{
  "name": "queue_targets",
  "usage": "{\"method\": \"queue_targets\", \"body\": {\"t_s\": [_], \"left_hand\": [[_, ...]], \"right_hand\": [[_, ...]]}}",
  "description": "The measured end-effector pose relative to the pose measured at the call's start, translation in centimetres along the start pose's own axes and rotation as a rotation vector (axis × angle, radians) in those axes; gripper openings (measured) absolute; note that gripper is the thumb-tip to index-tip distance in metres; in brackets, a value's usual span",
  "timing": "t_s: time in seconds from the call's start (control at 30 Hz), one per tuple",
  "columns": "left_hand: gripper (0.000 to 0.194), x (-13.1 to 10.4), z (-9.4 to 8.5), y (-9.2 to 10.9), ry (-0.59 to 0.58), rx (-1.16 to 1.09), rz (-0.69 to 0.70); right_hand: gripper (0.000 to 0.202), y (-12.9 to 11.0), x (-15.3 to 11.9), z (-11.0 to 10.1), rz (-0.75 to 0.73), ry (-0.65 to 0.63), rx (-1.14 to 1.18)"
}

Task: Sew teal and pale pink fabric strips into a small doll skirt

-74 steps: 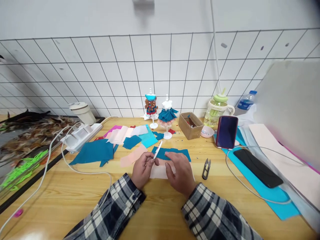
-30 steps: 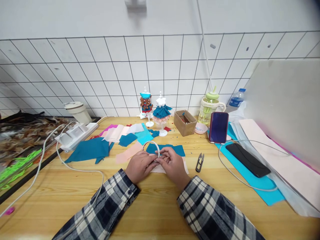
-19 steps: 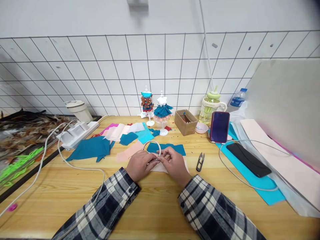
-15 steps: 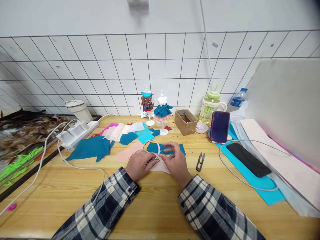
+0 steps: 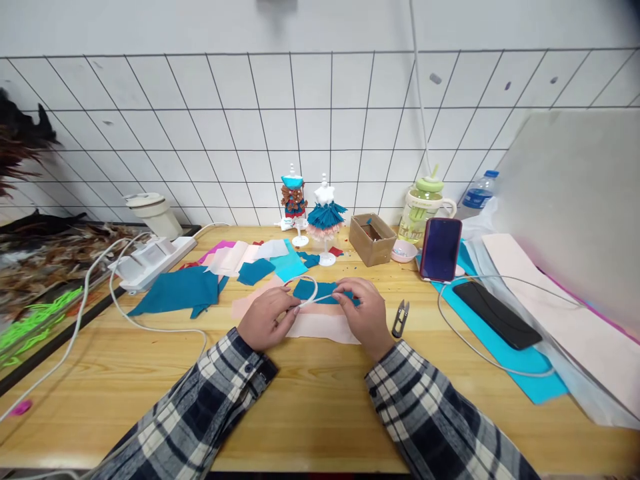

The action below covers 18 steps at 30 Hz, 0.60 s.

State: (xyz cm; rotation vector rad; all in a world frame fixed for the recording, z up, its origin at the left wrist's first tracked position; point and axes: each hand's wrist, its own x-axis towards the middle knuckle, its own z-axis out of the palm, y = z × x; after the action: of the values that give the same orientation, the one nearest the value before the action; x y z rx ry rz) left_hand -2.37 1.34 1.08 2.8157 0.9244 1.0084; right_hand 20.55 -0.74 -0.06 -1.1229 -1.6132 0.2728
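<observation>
My left hand (image 5: 267,317) is closed on a thin white ring, which looks like a roll of narrow tape (image 5: 314,288). A pale strip runs from the roll to my right hand (image 5: 367,308), whose thumb and forefinger pinch its end. Under the strip lies a pale pink fabric piece (image 5: 325,328) on the table, with a teal fabric piece (image 5: 309,291) just behind it. To the right of my right hand rest small thread snips (image 5: 400,319).
Teal, pink and turquoise scraps (image 5: 175,291) lie left of centre. Behind stand two small dress forms (image 5: 325,217), a cardboard box (image 5: 373,247) and a drink jug (image 5: 425,210). A phone (image 5: 441,250) stands at right. A white cable (image 5: 165,329) runs across the left side near a power strip (image 5: 160,263).
My hands have moved apart, my left hand leftward and my right hand rightward. A longer strip now stretches between them, and more of the pale pink fabric shows.
</observation>
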Motion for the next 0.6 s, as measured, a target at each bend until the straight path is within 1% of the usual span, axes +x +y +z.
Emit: {"method": "queue_targets", "body": {"t_s": [0.1,0.23,0.33,0.4,0.5,0.57,0.6], "left_hand": [[0.016,0.0,0.0,-0.3,0.042,-0.02,-0.104],[0.021,-0.1,-0.4,-0.6,0.116,-0.071,-0.237],[0.024,-0.1,-0.7,-0.5,0.169,-0.119,-0.32],[0.025,0.0,-0.5,-0.3,0.199,-0.164,-0.378],[0.024,-0.1,-0.2,-0.6,0.205,-0.221,-0.474],[0.024,-0.4,-0.6,-1.7,0.291,-0.216,-0.608],[0.024,-0.7,-1.0,-2.5,0.397,-0.19,-0.701]], "right_hand": [[0.01,-0.3,-0.1,0.0,-0.027,-0.033,0.001],[0.013,-1.6,-0.6,0.2,-0.117,-0.05,-0.032],[0.015,-2.6,-1.1,0.6,-0.178,-0.015,-0.069],[0.016,-3.1,-1.4,0.8,-0.217,0.024,-0.089],[0.013,-3.4,-1.6,0.6,-0.268,0.074,-0.108],[0.013,-3.3,-1.4,0.0,-0.271,0.118,-0.111],[0.014,-3.3,-1.2,-0.4,-0.255,0.16,-0.106]]}}
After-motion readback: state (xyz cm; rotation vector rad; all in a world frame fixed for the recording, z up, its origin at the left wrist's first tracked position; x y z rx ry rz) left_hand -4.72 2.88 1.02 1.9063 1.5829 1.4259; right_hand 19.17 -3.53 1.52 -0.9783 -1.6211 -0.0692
